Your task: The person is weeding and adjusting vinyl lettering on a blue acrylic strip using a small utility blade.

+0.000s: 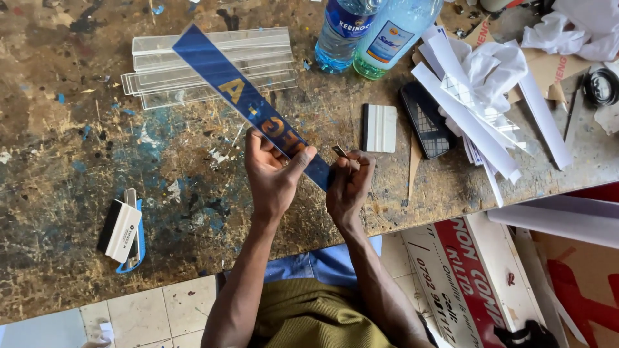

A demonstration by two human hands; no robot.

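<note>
A long blue strip [219,67] with gold letters slants from upper left down to my hands, raised above the worn workbench [77,161]. My left hand [271,177] grips the strip near its lower end, thumb across the lettering. My right hand [348,183] pinches the strip's lower tip and also holds a small metal blade [340,151] that pokes up between the fingers. Under the strip's upper end lies a stack of clear acrylic strips [258,55].
A white squeegee [379,127] and a dark phone [425,119] lie right of my hands. Two plastic bottles [371,32] stand at the back. White paper backing strips [477,96] pile at the right. A felt-edged squeegee on a blue cutter [121,232] sits left. Printed boards [477,270] lean below the bench edge.
</note>
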